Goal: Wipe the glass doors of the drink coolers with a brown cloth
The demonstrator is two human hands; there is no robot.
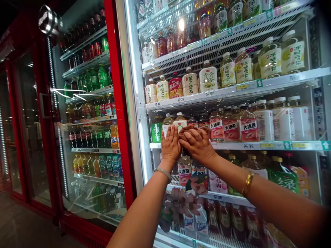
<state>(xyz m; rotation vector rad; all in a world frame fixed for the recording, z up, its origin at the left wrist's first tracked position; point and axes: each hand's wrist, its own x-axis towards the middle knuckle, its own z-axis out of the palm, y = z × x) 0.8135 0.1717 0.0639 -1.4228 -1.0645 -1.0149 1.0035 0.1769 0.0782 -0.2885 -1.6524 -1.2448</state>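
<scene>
My left hand (170,144) lies flat on the glass door (219,96) of a lit drinks fridge, fingers stretched upward and holding nothing. Just to its right, my right hand (198,144) presses a bunched brown cloth (190,129) against the same glass. Its fingers are bent over the cloth, and most of the cloth is hidden beneath them. Behind the glass, bottles with red-and-white labels (230,125) stand on the shelf level with my hands. A green-labelled bottle (156,131) stands to the left of my left hand.
More shelves (181,101) of bottled tea rise above and continue below my hands. A red door frame (121,103) separates this fridge from another with soda bottles (94,79). Further left are more red-framed glass doors (29,127). Floral shapes (186,203) show on the lower glass.
</scene>
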